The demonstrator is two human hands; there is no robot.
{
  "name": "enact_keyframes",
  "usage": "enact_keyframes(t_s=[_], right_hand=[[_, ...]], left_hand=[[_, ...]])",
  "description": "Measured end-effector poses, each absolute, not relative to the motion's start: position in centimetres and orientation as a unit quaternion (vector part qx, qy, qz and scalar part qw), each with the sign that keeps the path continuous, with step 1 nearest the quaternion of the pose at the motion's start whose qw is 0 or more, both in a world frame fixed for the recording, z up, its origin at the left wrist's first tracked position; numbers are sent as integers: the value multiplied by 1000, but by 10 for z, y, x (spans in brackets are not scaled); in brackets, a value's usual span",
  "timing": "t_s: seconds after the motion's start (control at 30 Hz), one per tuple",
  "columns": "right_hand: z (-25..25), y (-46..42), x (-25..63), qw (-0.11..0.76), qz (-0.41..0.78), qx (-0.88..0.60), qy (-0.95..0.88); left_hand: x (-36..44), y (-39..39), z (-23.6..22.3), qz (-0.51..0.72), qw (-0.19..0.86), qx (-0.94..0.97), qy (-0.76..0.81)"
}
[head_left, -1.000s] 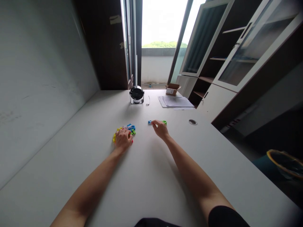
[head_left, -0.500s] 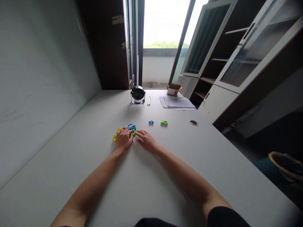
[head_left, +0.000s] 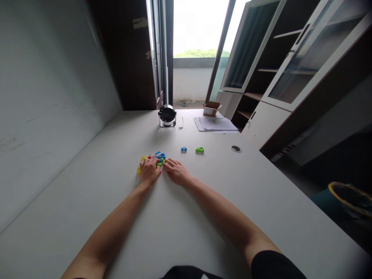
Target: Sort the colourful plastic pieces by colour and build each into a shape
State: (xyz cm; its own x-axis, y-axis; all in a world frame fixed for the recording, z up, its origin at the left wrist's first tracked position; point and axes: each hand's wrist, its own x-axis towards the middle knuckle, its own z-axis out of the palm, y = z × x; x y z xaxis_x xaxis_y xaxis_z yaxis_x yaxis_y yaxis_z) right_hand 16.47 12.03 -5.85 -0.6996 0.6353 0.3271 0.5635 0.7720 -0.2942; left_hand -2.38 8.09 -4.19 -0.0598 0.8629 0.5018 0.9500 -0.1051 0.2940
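Observation:
A small pile of coloured plastic pieces (head_left: 158, 156), yellow, blue, green and red, lies on the white table (head_left: 186, 217). My left hand (head_left: 149, 170) rests on the pile's near side, fingers curled over the pieces. My right hand (head_left: 177, 171) lies flat beside it, fingers stretched toward the pile's right edge and touching it. A single blue piece (head_left: 183, 149) and a single green piece (head_left: 199, 150) sit apart to the right, beyond my right hand.
A small round fan (head_left: 167, 116) stands at the table's far end with a thin cable beside it. Papers (head_left: 216, 124) and a small cardboard box (head_left: 211, 109) lie at the far right. A cable hole (head_left: 236, 148) is near the right edge. Cabinets stand on the right.
My right hand left the blue and green pieces on the table and moved left to the pile. My left hand stayed on the pile.

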Motion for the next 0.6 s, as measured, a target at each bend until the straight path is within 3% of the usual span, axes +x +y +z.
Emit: enact_keyframes(t_s=[0.6], right_hand=[[-54,126,169,277,88,-381,-877]], left_hand=[[-24,83,-39,-304,28,-724,-618]])
